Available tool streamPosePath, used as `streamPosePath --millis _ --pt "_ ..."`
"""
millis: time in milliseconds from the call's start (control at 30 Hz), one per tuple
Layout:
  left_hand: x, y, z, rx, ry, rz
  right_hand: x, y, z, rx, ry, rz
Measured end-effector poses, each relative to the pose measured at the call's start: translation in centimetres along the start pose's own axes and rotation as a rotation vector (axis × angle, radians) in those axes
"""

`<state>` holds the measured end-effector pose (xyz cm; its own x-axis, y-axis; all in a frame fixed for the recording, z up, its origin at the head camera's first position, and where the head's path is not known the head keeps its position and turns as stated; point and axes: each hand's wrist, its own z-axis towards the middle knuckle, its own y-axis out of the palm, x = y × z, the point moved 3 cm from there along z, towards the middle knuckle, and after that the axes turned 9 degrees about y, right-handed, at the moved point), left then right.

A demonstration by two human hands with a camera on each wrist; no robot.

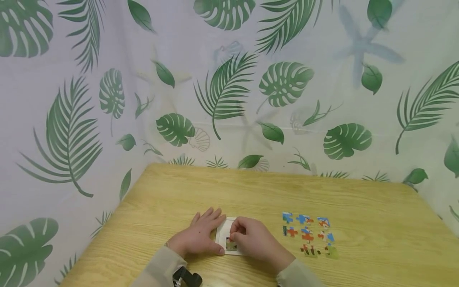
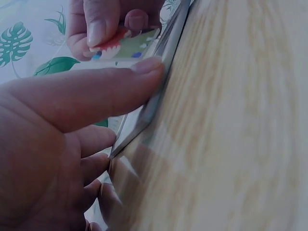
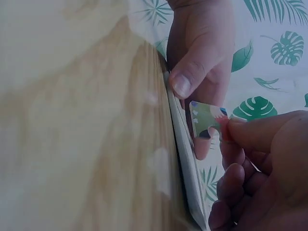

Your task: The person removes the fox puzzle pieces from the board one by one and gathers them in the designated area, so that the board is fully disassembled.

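A small white puzzle tray with a raised rim lies on the table between both hands. My right hand pinches a puzzle piece between thumb and fingers. Green with red and white print, the piece is tilted over the near left corner of the tray. My left hand lies along the tray's left side with its fingers extended, and its thumb touches the rim near that corner. The right hand hides the tray's right part in the head view.
Several loose puzzle pieces lie in rough rows on the wooden table, right of the tray. A black device sits at the left wrist. A leaf-patterned cloth hangs behind the table and along its left side.
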<state>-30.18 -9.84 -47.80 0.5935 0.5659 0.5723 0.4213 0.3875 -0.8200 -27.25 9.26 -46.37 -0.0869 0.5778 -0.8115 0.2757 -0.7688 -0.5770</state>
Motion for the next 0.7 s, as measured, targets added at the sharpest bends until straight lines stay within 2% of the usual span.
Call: streamPosePath --millis 300,700 --pt "-0.3 0.3 0.1 0.000 -0.035 -0.001 1.5 -2.3 -1.0 -0.047 0.046 -0.034" --pt "-0.2 0.0 -0.1 -0.003 -0.008 0.000 5.2 -6.4 -3.5 -0.007 0.087 -0.043"
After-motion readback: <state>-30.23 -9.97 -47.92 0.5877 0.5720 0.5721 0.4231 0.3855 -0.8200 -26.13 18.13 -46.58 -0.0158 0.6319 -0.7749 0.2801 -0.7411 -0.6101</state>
